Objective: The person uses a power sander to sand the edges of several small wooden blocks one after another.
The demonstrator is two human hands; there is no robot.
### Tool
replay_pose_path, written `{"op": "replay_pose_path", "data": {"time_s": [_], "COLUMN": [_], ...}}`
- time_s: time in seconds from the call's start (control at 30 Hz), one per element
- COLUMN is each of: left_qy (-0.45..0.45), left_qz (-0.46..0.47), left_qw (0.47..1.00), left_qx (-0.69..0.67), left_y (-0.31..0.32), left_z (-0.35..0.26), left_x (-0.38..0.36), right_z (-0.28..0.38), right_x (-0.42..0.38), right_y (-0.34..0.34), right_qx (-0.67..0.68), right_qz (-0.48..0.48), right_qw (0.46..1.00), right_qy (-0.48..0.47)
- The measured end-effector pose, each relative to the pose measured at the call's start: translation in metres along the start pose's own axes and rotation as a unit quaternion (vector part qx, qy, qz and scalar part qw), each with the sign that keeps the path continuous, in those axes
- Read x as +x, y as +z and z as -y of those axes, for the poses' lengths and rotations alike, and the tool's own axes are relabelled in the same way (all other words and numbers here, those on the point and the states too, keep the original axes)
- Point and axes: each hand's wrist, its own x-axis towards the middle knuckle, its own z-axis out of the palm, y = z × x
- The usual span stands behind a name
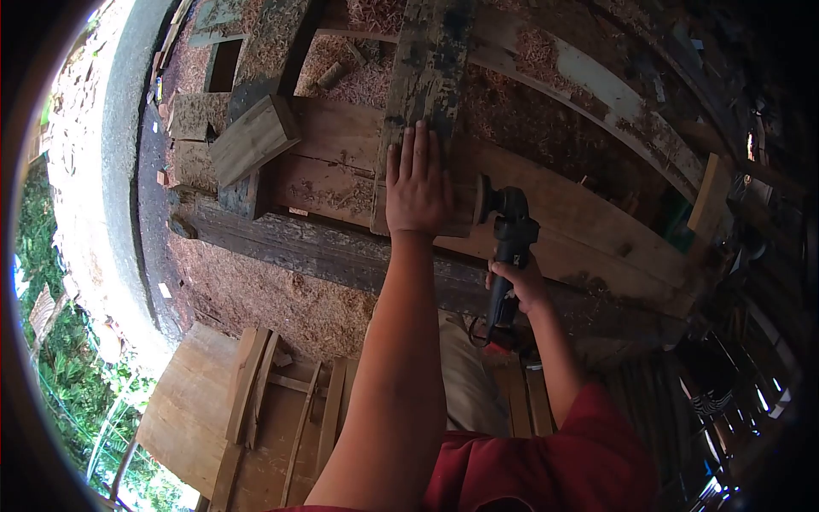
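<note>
My left hand (418,192) lies flat on a weathered plank (426,68) with flaking dark paint, fingers stretched along it and pointing away from me. My right hand (525,283) is wrapped round the body of a black angle grinder (514,243), held nearly upright in view. At its head, a round disc (484,199) stands on edge right at the plank's side, just right of my left hand. Beneath the plank runs a wide reddish-brown board (554,200).
A short wood block (254,141) lies to the left on the bench boards. A dark beam (299,243) forms the near edge. Wood shavings (264,299) cover the ground. Plywood (188,397) and several wood strips (247,384) lie at lower left. Another wood piece (710,196) stands at right.
</note>
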Motion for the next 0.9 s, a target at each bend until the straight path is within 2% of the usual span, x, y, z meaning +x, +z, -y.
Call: {"op": "replay_pose_path", "data": {"time_s": [0.9], "left_qy": [0.005], "left_qz": [-0.008], "left_qw": [1.000], "left_qx": [-0.006], "left_y": [0.003], "left_z": [0.001], "left_x": [-0.001], "right_z": [-0.015], "right_x": [-0.003], "right_y": [-0.004], "right_qx": [0.005], "right_qz": [-0.007], "right_qw": [1.000], "right_qy": [0.008]}}
